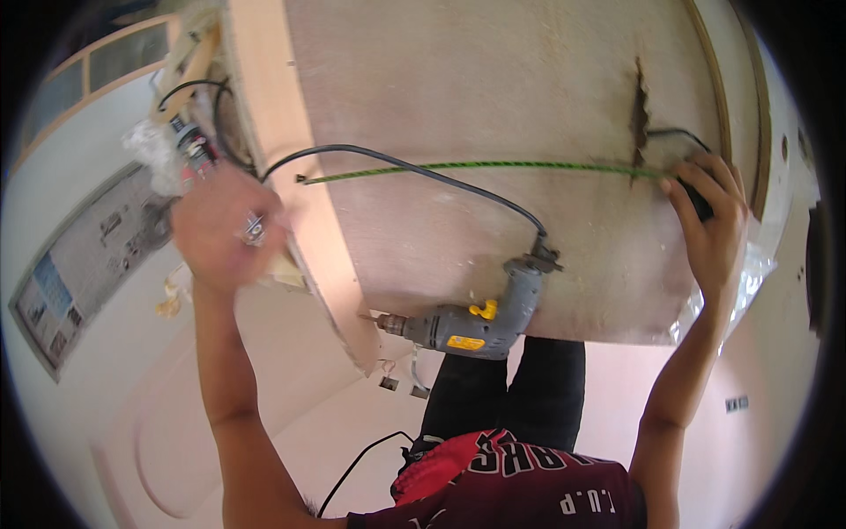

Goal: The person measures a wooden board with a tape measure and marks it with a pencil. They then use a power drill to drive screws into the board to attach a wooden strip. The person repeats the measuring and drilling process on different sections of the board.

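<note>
the right grip [712,204] is clamped on a dark tape measure [701,203], whose green blade [511,164] stretches left across the wooden counter [476,88] onto a pale strip [273,88]. the left grip [227,227] is blurred near a dark tube [195,145]; i cannot tell whether it is closed. a grey drill [471,330] lies by the lower edge, pointing left.

A: Clothing, upper body?
B: Dark maroon shirt [546,507], bright red area [441,467] at left; black lettering with pale outlines across it, smaller white characters at right. Dark edging at right sleeve [641,504].
A: Legs?
B: Plain black trousers [551,379].
A: Hands?
B: Both bare. Left hand [211,216] bears a silvery piece [254,227], apparently a ring; blurred.
A: Cables?
B: Thin black cable [359,460], left of shirt.
</note>
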Action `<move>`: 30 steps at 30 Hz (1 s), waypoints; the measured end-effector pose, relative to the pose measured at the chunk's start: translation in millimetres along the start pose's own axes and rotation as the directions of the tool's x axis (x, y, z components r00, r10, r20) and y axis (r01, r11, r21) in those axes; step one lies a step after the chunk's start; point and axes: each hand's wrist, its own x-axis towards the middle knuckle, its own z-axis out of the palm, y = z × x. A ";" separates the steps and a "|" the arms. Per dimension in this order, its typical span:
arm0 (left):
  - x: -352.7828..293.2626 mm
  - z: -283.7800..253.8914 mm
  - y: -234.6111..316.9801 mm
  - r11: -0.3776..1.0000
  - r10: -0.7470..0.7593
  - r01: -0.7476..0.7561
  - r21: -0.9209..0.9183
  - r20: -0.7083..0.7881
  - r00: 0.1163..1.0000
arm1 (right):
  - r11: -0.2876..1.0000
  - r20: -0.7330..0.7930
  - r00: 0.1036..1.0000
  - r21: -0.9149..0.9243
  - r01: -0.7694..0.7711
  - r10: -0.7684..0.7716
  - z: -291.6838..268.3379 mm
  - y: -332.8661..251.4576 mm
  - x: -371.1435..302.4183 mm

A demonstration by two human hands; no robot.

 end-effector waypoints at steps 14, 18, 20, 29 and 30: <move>-25.5 73.9 31.4 0.928 -0.080 -0.020 0.372 0.252 0.964 | 0.988 -0.151 0.982 0.080 0.131 -0.118 22.8 19.9 -2.8; -17.1 65.3 37.0 0.934 -0.053 -0.039 0.355 0.248 0.967 | 0.996 -0.138 0.990 0.089 0.007 0.006 13.1 -17.1 -8.2; -18.6 64.4 37.9 0.936 -0.052 -0.046 0.350 0.267 0.962 | 1.000 -0.127 0.992 0.003 -0.007 0.007 14.6 -20.8 -8.7; -22.6 65.8 33.1 0.934 -0.055 -0.052 0.354 0.284 0.957 | 0.996 -0.211 0.977 0.078 0.039 -0.022 28.6 -5.0 -15.2; -22.8 64.7 32.7 0.932 -0.053 -0.054 0.357 0.284 0.957 | 0.995 -0.208 0.978 0.091 0.040 -0.020 27.9 -4.8 -14.3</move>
